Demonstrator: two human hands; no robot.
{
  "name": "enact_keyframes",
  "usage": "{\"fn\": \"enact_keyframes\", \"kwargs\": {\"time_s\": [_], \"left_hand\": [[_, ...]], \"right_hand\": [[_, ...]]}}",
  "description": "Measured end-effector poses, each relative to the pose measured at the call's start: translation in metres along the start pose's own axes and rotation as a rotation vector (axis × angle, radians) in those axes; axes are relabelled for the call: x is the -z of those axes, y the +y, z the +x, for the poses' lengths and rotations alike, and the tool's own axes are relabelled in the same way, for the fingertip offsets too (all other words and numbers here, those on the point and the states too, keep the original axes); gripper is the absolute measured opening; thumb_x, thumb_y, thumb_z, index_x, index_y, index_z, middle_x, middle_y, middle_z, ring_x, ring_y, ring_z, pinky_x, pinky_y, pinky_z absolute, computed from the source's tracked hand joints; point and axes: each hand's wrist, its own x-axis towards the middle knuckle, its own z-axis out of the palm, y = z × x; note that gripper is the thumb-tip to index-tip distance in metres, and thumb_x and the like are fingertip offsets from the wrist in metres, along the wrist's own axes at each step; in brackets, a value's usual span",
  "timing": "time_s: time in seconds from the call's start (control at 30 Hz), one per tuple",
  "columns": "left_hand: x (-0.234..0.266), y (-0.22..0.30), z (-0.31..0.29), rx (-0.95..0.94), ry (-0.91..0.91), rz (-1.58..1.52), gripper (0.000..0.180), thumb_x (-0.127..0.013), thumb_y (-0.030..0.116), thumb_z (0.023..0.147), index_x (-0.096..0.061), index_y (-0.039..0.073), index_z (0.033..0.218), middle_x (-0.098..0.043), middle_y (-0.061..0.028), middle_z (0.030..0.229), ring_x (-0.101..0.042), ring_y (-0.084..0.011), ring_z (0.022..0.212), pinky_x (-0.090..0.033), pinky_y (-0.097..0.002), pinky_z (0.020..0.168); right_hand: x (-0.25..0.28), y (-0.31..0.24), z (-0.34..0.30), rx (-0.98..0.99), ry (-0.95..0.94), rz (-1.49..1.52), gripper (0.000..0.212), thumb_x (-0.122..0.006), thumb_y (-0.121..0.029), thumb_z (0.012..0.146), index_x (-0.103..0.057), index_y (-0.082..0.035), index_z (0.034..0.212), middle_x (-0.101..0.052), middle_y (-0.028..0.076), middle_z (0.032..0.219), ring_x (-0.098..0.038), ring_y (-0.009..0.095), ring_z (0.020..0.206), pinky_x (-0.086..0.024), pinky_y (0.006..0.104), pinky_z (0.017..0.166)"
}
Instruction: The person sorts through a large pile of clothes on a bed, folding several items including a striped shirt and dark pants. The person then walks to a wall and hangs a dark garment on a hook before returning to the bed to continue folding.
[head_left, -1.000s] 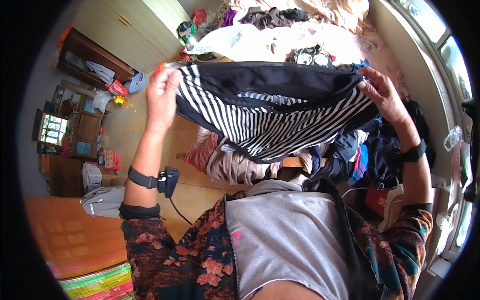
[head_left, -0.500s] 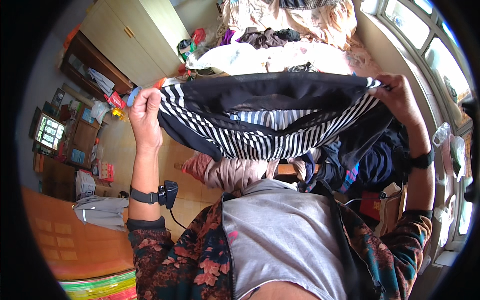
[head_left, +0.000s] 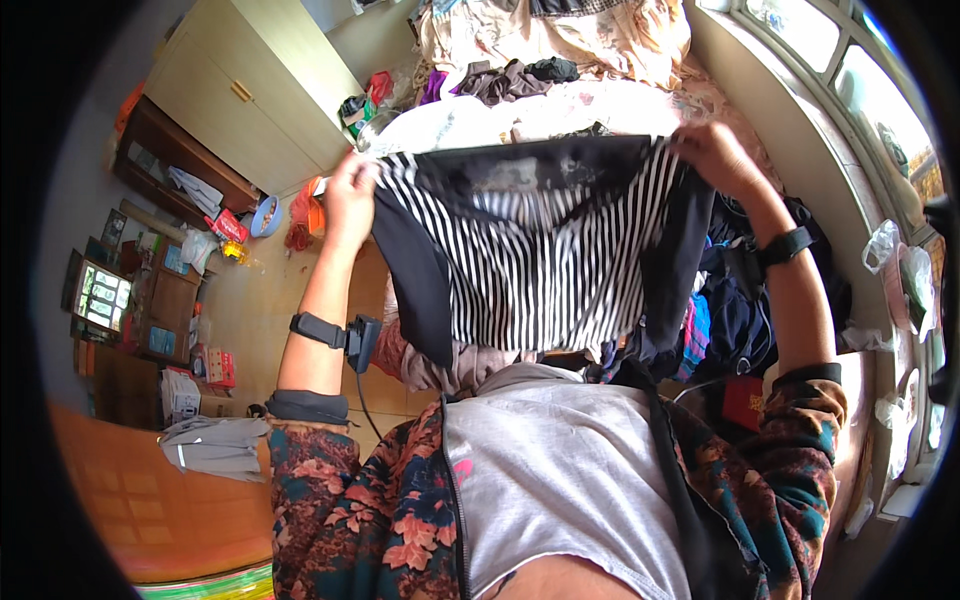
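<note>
Sunlight is being let into the room by windows [head_left: 800,30] at the right. Ahead of the body, a striped top [head_left: 545,290] is being held up by its upper corners: one is being pinched in the left hand [head_left: 350,195], the other in the right hand [head_left: 712,155], whose exact finger positions are being hidden by blur. By this wide spacing, the upper edge is seemingly being drawn taut, so the front and black sleeves [head_left: 412,270] are being left to hang freely. Behind the top, pink cloth [head_left: 445,370] and dark clothes [head_left: 740,320] are being partly hidden. Farther out, more garments [head_left: 505,82] are being carried by the bed [head_left: 570,108], loosely heaped.
</note>
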Motion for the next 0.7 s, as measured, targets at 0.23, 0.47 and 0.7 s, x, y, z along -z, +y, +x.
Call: {"fn": "enact_keyframes", "kwargs": {"time_s": [0.23, 0.47, 0.7], "left_hand": [[0.034, 0.072, -0.02, -0.294, 0.18, -0.091, 0.013, -0.051, -0.007, 0.091, -0.06, -0.002, 0.099, -0.057, -0.0049, 0.096, -0.054, -0.0119, 0.09, -0.043, -0.0236, 0.084], [0.011, 0.039, -0.161, -0.006, -0.339, -0.066, 0.012, -0.061, -0.008, 0.078, -0.064, 0.002, 0.085, -0.059, -0.0067, 0.084, -0.057, -0.0196, 0.078, -0.046, -0.0287, 0.071], [-0.068, -0.086, -0.303, -0.08, -0.69, 0.106, 0.012, -0.062, 0.0, 0.075, -0.065, 0.009, 0.082, -0.06, -0.0072, 0.085, -0.057, -0.0307, 0.088, -0.043, -0.0403, 0.082]], "right_hand": [[0.063, -0.016, -0.052, 0.099, 0.328, 0.243, 0.021, -0.057, 0.0, 0.082, -0.062, 0.002, 0.102, -0.058, 0.011, 0.092, -0.058, 0.022, 0.088, -0.047, 0.0298, 0.079], [-0.014, -0.016, -0.172, -0.271, -0.071, 0.412, 0.026, -0.063, 0.014, 0.065, -0.067, 0.002, 0.087, -0.055, 0.006, 0.078, -0.057, 0.018, 0.074, -0.045, 0.0281, 0.066], [-0.207, 0.038, -0.274, -0.552, -0.346, 0.404, 0.017, -0.071, -0.008, 0.074, -0.072, -0.006, 0.091, -0.064, 0.011, 0.083, -0.063, 0.026, 0.077, -0.05, 0.0339, 0.071]]}}
